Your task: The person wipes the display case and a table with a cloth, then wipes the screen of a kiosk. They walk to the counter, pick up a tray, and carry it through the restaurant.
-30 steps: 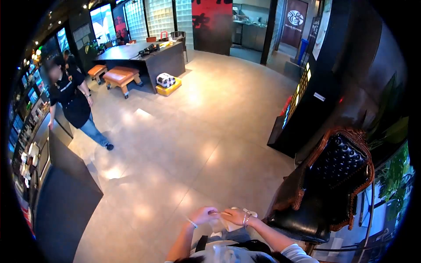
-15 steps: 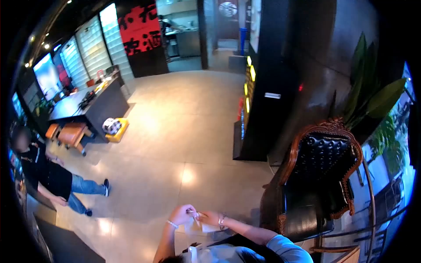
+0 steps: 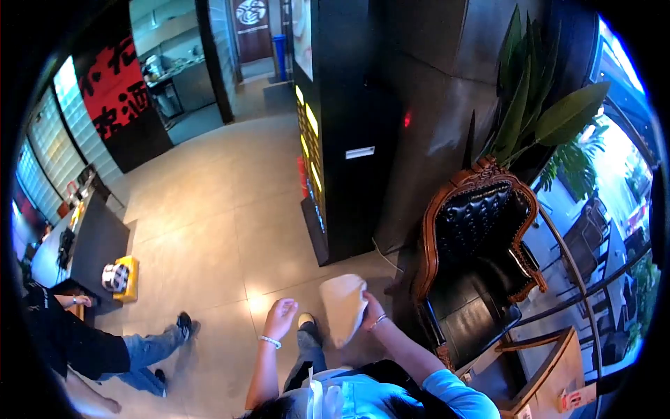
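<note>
My right hand (image 3: 373,312) grips the edge of a limp beige sheet-like piece (image 3: 343,307), creased like paper or cloth, which hangs out in front of my body. To the left of it, my left hand (image 3: 281,318) is raised with loosely bent fingers and nothing visible in them. A beaded bracelet (image 3: 270,342) circles the left wrist, and another band sits on the right wrist. Below the hands, one of my shoes (image 3: 306,320) shows on the floor.
A carved armchair (image 3: 474,279) with black padding stands close on the right, by a wooden table (image 3: 548,377) and a curved rail. A dark pillar (image 3: 356,153) rises ahead. At left, a person (image 3: 77,342) walks near a dark counter (image 3: 98,241) and yellow box (image 3: 127,279).
My hands, together before, have moved apart; the right one now holds the beige piece out to the right. The view has turned right, and the person at left has come nearer.
</note>
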`<state>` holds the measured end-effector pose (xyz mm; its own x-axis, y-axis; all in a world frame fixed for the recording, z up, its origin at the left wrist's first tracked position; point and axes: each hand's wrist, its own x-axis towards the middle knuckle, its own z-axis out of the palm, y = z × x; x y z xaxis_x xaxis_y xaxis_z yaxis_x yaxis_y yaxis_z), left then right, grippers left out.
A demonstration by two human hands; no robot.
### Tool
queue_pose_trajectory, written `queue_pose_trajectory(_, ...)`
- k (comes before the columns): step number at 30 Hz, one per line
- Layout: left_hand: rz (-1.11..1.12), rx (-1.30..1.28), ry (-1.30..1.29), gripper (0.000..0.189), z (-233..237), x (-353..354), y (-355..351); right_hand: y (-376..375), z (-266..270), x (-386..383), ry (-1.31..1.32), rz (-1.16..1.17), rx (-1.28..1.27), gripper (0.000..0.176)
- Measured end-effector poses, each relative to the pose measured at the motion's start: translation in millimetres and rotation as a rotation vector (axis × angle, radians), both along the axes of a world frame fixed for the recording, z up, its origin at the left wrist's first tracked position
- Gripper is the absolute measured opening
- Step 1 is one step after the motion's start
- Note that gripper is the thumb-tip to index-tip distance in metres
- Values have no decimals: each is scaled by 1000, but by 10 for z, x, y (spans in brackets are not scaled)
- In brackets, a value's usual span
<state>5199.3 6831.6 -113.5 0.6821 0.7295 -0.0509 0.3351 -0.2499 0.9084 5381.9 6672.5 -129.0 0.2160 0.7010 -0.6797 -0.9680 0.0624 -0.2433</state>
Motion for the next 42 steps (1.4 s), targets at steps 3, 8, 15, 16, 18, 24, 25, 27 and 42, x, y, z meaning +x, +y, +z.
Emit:
queue_pose_trajectory(3, -4, -41, -22, 29, -128, 242, 621, 438, -185, 439, -25, -296, 68, 45)
queue_pose_trajectory(8, -4, -19, 17, 29, -95, 590, 1542, 1366, 239, 1085, -220, -528, 110, 46)
queue_pose_trajectory(15, -53, -171, -21, 25, -403, 980, 2449, 2637, 1122, 1940, -835, -878, 298, 52)
queue_pose_trajectory(16, -43, -258, -54, 25, -345, 1046, 2481, 2767, 1347, 1969, -836, -930, 289, 51)
queue_pose_trajectory(18, -13, -385, -71, 26, -259, 1203, 2537, 3060, 1351, 2291, -968, -959, 212, 50)
queue_pose_trajectory(24, 55, -484, -91, 23, -112, 1779, 2564, 3544, 1543, 2528, -2467, -581, -721, 46)
queue_pose_trajectory(25, 43, -484, -138, 22, -92, 1897, 2558, 3590, 1427, 2604, -2464, -624, -683, 43)
queue_pose_trajectory(27, 11, -443, -157, 26, -14, 2145, 2545, 3534, 1268, 2709, -2586, -550, -724, 42)
queue_pose_trajectory(42, -4, -174, -456, 48, 696, 3588, 2114, 3341, 1206, 3076, -2777, -511, -535, 22)
